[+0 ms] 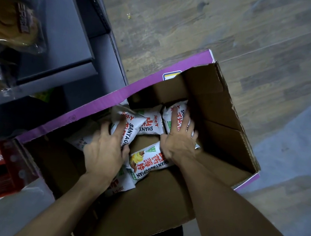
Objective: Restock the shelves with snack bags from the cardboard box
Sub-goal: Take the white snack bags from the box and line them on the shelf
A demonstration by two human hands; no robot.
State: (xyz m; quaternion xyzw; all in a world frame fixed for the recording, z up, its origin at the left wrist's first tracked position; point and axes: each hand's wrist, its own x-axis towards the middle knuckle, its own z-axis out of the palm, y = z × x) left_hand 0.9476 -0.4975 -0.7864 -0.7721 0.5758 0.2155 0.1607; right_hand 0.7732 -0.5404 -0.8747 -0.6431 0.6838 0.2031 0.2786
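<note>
- Picking: my left hand [105, 148] grips a snack bag [135, 123] in the cardboard box [224, 113].
- My right hand [179, 141] spreads over a second bag [167, 112]; grip unclear.
- Next, probably: lift both to the shelves [59, 71].

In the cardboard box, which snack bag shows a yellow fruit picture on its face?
The snack bag lying between the left hand and right hand. Only it shows the yellow picture; the other bags show just lettering.
</note>
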